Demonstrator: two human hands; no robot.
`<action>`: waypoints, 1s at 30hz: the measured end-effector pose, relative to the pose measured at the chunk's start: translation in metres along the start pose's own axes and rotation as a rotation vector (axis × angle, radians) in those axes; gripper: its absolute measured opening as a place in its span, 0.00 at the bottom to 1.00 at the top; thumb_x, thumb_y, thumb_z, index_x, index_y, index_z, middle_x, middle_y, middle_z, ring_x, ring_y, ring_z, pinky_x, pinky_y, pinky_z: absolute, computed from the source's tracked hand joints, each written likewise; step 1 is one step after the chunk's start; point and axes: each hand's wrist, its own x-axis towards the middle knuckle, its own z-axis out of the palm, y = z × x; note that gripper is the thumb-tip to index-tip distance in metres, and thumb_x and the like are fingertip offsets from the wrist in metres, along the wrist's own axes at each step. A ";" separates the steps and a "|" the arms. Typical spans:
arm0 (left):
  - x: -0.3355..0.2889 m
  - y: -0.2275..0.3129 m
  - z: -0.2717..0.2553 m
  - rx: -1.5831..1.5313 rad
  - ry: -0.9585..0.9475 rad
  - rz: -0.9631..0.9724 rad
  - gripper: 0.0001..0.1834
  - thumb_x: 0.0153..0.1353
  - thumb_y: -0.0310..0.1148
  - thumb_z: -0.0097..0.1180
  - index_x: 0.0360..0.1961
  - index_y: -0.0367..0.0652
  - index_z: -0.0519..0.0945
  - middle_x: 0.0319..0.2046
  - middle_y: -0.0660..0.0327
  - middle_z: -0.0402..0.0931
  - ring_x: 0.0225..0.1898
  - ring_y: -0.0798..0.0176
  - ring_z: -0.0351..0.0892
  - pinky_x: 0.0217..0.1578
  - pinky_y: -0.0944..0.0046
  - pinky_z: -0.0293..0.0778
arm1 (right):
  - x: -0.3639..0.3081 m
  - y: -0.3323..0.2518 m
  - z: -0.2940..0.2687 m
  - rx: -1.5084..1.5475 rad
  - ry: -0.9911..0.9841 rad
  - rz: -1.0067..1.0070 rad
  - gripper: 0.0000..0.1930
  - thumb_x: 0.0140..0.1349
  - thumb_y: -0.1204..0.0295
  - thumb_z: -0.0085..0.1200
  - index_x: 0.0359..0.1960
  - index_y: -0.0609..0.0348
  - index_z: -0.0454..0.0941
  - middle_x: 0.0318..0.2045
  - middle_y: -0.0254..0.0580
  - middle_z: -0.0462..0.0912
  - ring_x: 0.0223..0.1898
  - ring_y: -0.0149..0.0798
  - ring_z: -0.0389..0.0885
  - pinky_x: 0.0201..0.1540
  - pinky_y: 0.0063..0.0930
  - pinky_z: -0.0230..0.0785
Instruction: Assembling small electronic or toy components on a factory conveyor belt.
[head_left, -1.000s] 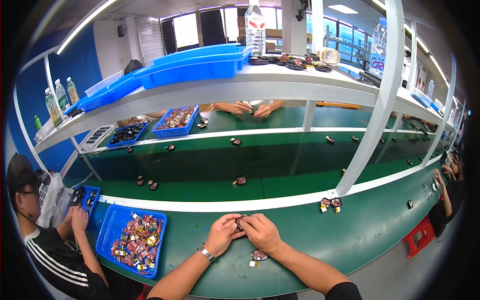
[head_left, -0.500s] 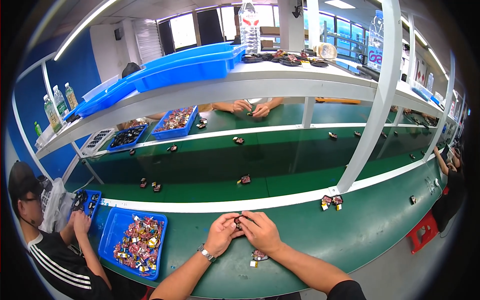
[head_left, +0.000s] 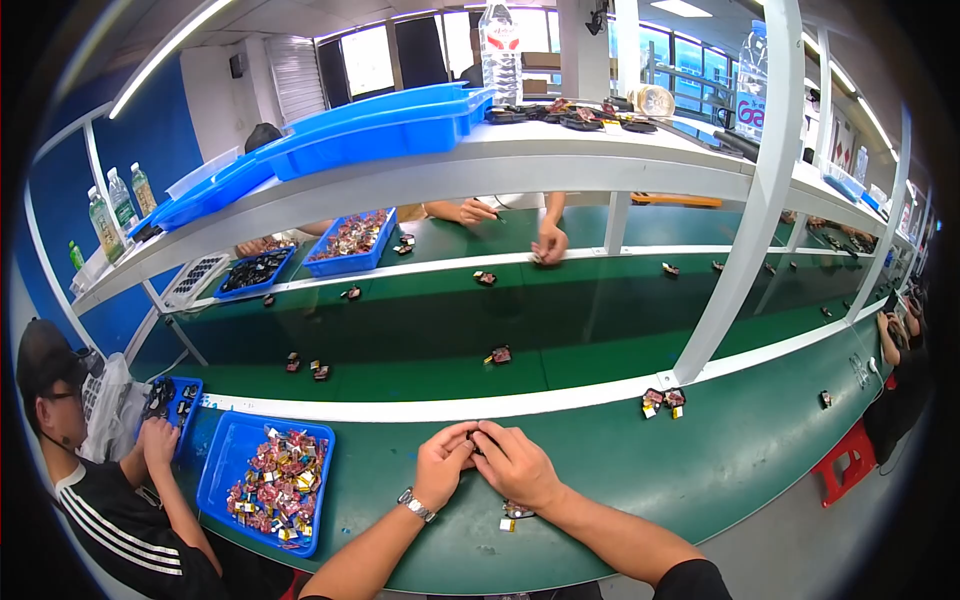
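My left hand [head_left: 441, 470], with a metal-banded watch on its wrist, and my right hand [head_left: 518, 470] meet above the green worktop. Their fingers close round a small black casing [head_left: 473, 441], mostly hidden by the fingertips. Beneath my right wrist lies a small circuit board with a white-and-yellow tab [head_left: 509, 522], partly covered by the hand. To the left of my arms stands a blue tray [head_left: 212, 480] heaped with reddish circuit boards [head_left: 280, 485] with white and yellow tabs.
A white rail separates the worktop from a green belt [head_left: 420, 375] carrying several small assemblies. Further assemblies [head_left: 663, 403] lie by the white post [head_left: 745, 200]. Overhead runs a shelf with blue trays [head_left: 370, 140] and bottles. A co-worker [head_left: 110, 480] sits at left; another person's hands [head_left: 548, 243] are across.
Assemblies on the belt have shifted slightly right. The person across has parted their hands, one now reaching over the belt's far rail. My fingers have moved a little around the casing.
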 end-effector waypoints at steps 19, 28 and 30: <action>0.002 -0.012 0.002 0.157 0.130 0.124 0.13 0.65 0.19 0.46 0.48 0.30 0.77 0.37 0.61 0.81 0.34 0.72 0.80 0.35 0.71 0.79 | -0.004 -0.007 0.005 -0.078 -0.036 -0.043 0.19 0.48 0.75 0.65 0.44 0.64 0.79 0.46 0.41 0.79 0.34 0.38 0.77 0.35 0.27 0.75; 0.007 -0.023 0.001 0.295 0.252 0.252 0.14 0.63 0.17 0.44 0.47 0.30 0.78 0.38 0.59 0.82 0.35 0.74 0.79 0.33 0.75 0.74 | -0.005 -0.002 0.013 -0.131 -0.108 -0.096 0.18 0.51 0.73 0.58 0.45 0.67 0.77 0.45 0.43 0.77 0.34 0.38 0.76 0.36 0.26 0.74; 0.006 -0.019 0.000 0.299 0.246 0.217 0.14 0.61 0.17 0.45 0.45 0.30 0.79 0.39 0.58 0.83 0.36 0.72 0.80 0.35 0.73 0.75 | -0.004 -0.003 0.011 -0.155 -0.139 -0.113 0.19 0.50 0.72 0.56 0.45 0.69 0.76 0.45 0.46 0.77 0.35 0.39 0.77 0.37 0.26 0.75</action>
